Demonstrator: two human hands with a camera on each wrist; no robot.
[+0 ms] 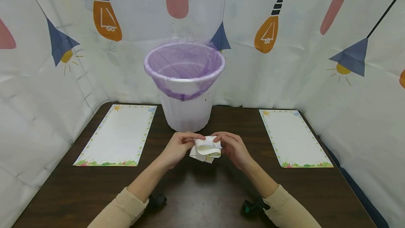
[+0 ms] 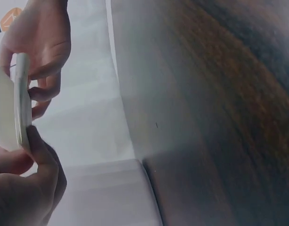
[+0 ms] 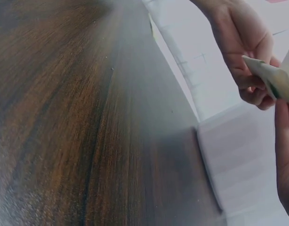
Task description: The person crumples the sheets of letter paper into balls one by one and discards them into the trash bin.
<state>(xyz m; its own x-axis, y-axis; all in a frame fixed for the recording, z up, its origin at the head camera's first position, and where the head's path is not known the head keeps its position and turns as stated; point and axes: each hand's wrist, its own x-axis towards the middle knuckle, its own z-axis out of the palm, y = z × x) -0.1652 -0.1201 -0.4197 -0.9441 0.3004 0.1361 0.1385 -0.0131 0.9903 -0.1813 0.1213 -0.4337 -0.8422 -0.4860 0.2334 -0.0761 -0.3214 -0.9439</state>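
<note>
Paper [image 1: 207, 147] is held over the table [image 1: 202, 192], in front of the bin [image 1: 187, 113], between both hands. Its left side is pinched by the thumb and fingers of the left hand [image 1: 181, 147]; its right side is gripped by the curled fingers of the right hand [image 1: 233, 147]. Likely very light, thin and flexible; easily creased or torn if pulled hard, little slip expected. Best gripped at the side edges, with layers pinched together so the fold is not sprung open. Folded into a small, loose packet; off-white, rounded bend at front, layers uneven. Bits of yellow print are seen on the lower flap.
</note>
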